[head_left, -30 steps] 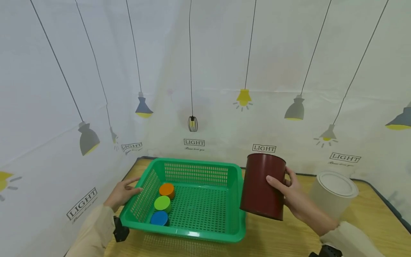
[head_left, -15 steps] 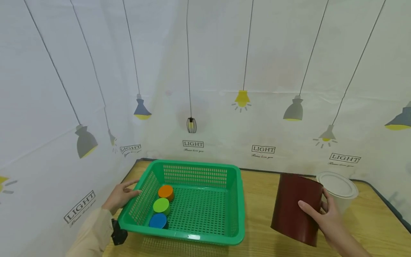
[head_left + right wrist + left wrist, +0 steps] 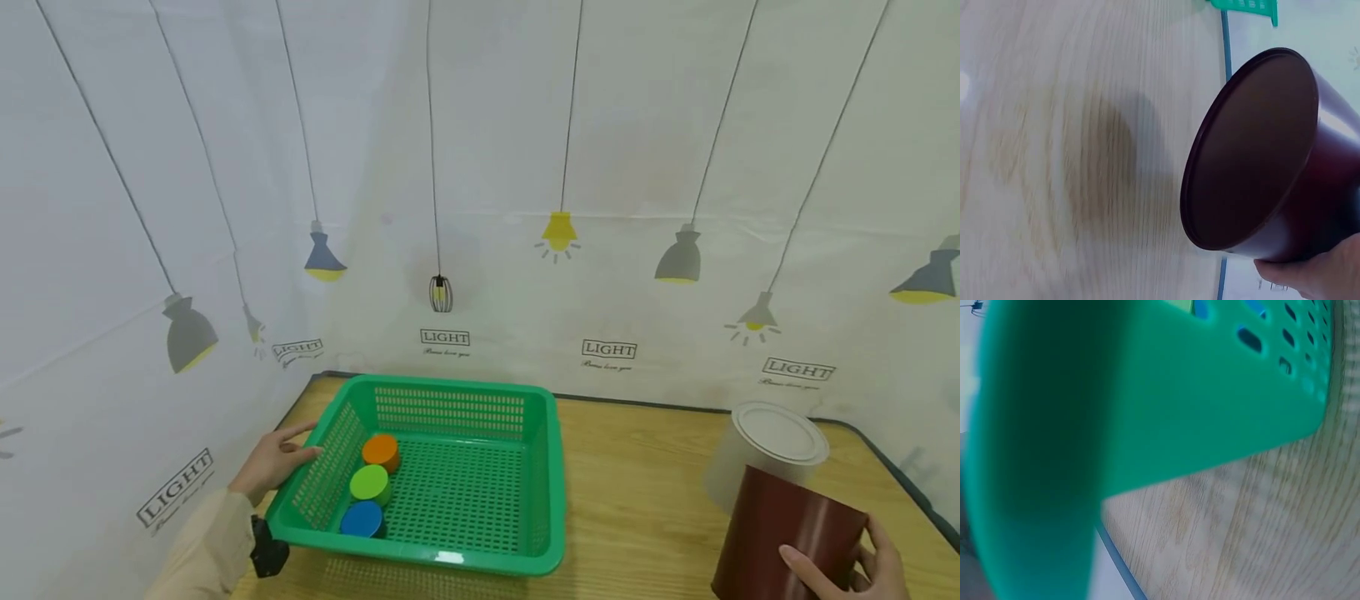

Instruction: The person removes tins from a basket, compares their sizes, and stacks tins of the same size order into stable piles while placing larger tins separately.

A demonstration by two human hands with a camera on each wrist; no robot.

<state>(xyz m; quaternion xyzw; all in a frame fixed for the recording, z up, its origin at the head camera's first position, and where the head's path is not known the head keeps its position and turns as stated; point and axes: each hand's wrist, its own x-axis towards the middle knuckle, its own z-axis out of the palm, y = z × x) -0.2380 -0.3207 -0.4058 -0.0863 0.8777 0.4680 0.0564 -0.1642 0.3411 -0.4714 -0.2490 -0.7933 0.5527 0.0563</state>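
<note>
A green basket (image 3: pixel 442 557) stands on the wooden table, holding an orange disc (image 3: pixel 381 452), a lime green disc (image 3: pixel 371 485) and a blue disc (image 3: pixel 363 518) in a row along its left side. My left hand (image 3: pixel 268 463) holds the basket's left rim, thumb over the edge. At the lower right, my right hand (image 3: pixel 887 573) grips a dark red cylindrical canister (image 3: pixel 787 527), tilted, with the thumb across its side. The right wrist view shows the canister's flat, rimmed end (image 3: pixel 1247 150) above the table. The basket wall (image 3: pixel 1210 394) fills much of the left wrist view.
A whitish lidded bucket (image 3: pixel 772 437) stands at the right, behind the canister and partly covered by it. The wooden table (image 3: pixel 630 492) extends between basket and bucket. Behind it hangs a pale sheet (image 3: pixel 495 167) printed with lamps.
My right hand has carried the dark red canister from beside the basket rightward and down toward the frame's lower right corner. My left hand stays at the basket's rim.
</note>
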